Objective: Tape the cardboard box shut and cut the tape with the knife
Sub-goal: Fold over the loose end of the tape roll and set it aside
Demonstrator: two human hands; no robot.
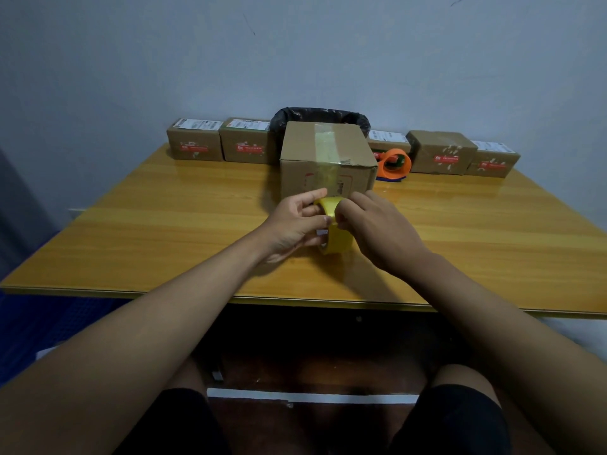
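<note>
— Bare knees in dark shorts (453, 418) sit nearest, at six o'clock under the glossy yellow wooden table (131, 231). What are the hands doing?

— Both meet at the middle of the table on a roll of yellow packing tape (335, 238). My left hand (295, 224) curls round the roll's nine o'clock side, thumb on top, first finger lifted. My right hand (377, 228) pinches at the roll's upper edge from three o'clock; its fingertips are hidden, so I cannot tell what they grip there.

— And the brown cardboard box (325, 159)?

— At twelve o'clock from the hands, just beyond the roll, upright, with a strip of clear tape (325, 142) over its top seam and down the near face.

— Anything behind?

— A row of small labelled cardboard parcels (195, 142) along the wall, a black-lined bin (322, 114) behind the box, and an orange tape dispenser (394, 164) at one o'clock. I cannot pick out a knife.
</note>
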